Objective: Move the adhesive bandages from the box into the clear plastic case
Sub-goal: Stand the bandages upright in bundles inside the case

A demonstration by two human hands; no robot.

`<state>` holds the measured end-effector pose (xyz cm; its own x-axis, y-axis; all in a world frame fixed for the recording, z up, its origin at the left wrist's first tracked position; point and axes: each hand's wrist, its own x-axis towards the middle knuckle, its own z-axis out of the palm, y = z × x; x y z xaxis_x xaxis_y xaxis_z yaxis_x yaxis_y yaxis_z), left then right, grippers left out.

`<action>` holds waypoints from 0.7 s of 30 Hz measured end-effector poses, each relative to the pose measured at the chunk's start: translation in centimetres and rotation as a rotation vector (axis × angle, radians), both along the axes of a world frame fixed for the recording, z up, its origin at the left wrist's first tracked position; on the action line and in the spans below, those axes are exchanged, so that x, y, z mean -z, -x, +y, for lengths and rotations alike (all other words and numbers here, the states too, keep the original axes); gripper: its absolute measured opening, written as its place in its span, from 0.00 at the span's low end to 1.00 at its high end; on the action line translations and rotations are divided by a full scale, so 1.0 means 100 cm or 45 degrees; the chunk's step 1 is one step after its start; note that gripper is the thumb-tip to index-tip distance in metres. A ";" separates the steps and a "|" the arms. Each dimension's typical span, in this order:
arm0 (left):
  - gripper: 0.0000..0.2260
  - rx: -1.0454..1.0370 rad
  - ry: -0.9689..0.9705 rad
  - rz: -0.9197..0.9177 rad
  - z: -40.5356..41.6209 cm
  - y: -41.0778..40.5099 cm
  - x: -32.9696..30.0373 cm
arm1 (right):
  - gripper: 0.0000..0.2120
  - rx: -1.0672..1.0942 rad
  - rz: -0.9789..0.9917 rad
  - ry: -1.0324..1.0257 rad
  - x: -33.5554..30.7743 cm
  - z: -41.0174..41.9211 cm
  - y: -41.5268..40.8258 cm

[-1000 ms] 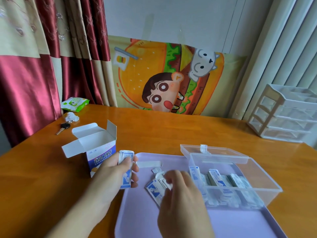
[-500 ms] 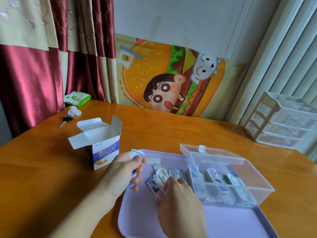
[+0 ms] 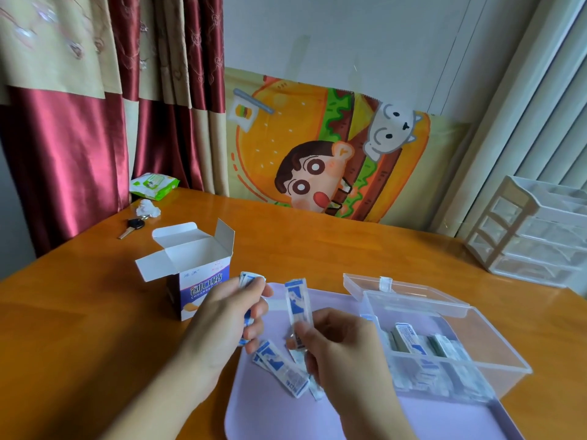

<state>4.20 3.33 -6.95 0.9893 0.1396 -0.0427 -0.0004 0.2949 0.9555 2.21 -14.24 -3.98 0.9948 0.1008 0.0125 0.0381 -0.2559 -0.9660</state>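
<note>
Wooden desk [image 3: 317, 249], purple tray [image 3: 270, 408] at the near edge: left hand [image 3: 222, 315] grips a bandage stack [image 3: 249, 281], right hand [image 3: 340, 341] pinches one bandage [image 3: 297, 300] upright.

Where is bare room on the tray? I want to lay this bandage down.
Bare: the tray near edge, in front of the loose bandages. Crowded: its centre under both hands, and the right side, filled by the clear case.
</note>
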 end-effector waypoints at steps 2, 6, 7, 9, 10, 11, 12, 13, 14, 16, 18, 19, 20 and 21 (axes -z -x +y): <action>0.13 0.029 -0.025 -0.055 -0.003 0.006 -0.002 | 0.10 -0.022 0.073 -0.171 -0.002 0.003 -0.005; 0.11 0.072 -0.230 -0.166 -0.012 0.016 -0.005 | 0.14 -0.082 0.108 -0.333 0.006 0.013 -0.007; 0.11 0.079 -0.255 -0.171 -0.014 0.017 -0.005 | 0.15 -0.109 0.104 -0.333 0.008 0.015 -0.006; 0.10 0.068 -0.284 -0.151 -0.015 0.018 -0.007 | 0.18 -0.160 0.102 -0.309 0.012 0.016 -0.004; 0.09 0.061 -0.299 -0.142 -0.015 0.018 -0.007 | 0.18 -0.178 0.079 -0.278 0.013 0.015 -0.004; 0.08 0.061 -0.313 -0.136 -0.014 0.018 -0.007 | 0.17 -0.187 0.032 -0.239 0.012 0.013 -0.003; 0.08 0.082 -0.325 -0.131 -0.014 0.019 -0.008 | 0.15 -0.178 -0.031 -0.210 0.012 0.010 -0.004; 0.07 0.126 -0.332 -0.115 -0.013 0.019 -0.009 | 0.12 -0.154 -0.081 -0.213 0.011 0.008 -0.006; 0.07 0.193 -0.342 -0.097 -0.011 0.020 -0.009 | 0.10 -0.122 -0.105 -0.247 0.010 0.006 -0.007; 0.06 0.331 -0.365 -0.067 -0.011 0.023 -0.011 | 0.08 -0.103 -0.118 -0.272 0.010 0.004 -0.008; 0.07 0.381 -0.382 -0.044 -0.012 0.025 -0.011 | 0.08 -0.133 -0.123 -0.256 0.010 0.004 -0.008; 0.09 0.361 -0.381 -0.032 -0.013 0.024 -0.011 | 0.09 -0.124 -0.114 -0.283 0.012 0.002 -0.010; 0.10 0.314 -0.346 -0.027 -0.013 0.022 -0.010 | 0.10 -0.095 -0.093 -0.344 0.013 0.000 -0.010; 0.12 0.237 -0.271 -0.027 -0.011 0.019 -0.009 | 0.10 -0.056 -0.067 -0.425 0.013 -0.002 -0.010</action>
